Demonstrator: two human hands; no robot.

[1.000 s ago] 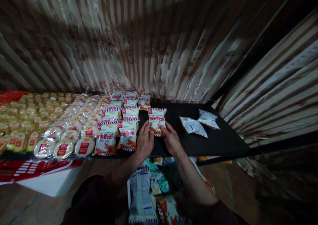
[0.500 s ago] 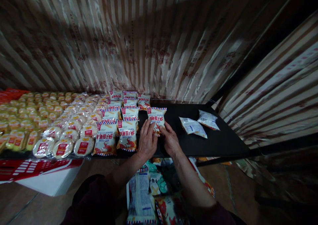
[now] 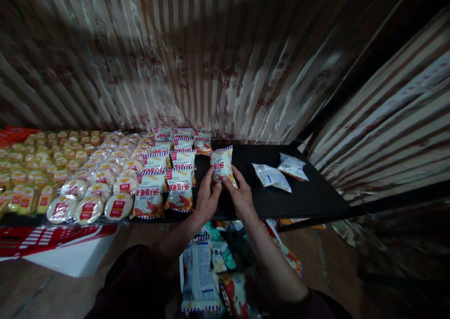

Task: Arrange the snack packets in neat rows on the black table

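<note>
Between both hands a snack bag (image 3: 222, 163) with a striped top edge and red lettering is held upright, slightly tilted, above the black shelf (image 3: 239, 205). My left hand (image 3: 207, 194) grips its left lower side, thumb across the front. On the right lower side, my right hand (image 3: 240, 190) closes with its thumb on the front too. Left of my hands stand rows of matching snack bags (image 3: 180, 190), front sides showing. To the right lie two snack bags (image 3: 271, 177) with their white backs up.
Round wrapped rice crackers (image 3: 119, 207) and small yellow packaged cakes (image 3: 24, 198) fill the shelf's left part. Below my arms an open box holds more snack bags (image 3: 201, 272). A red and white carton (image 3: 75, 251) sits under the shelf. Striped curtain (image 3: 197, 65) hangs behind.
The held snack bag has tilted to the right and risen slightly. Both thumbs have moved onto its front, and my left fingers have slid from its face to its side.
</note>
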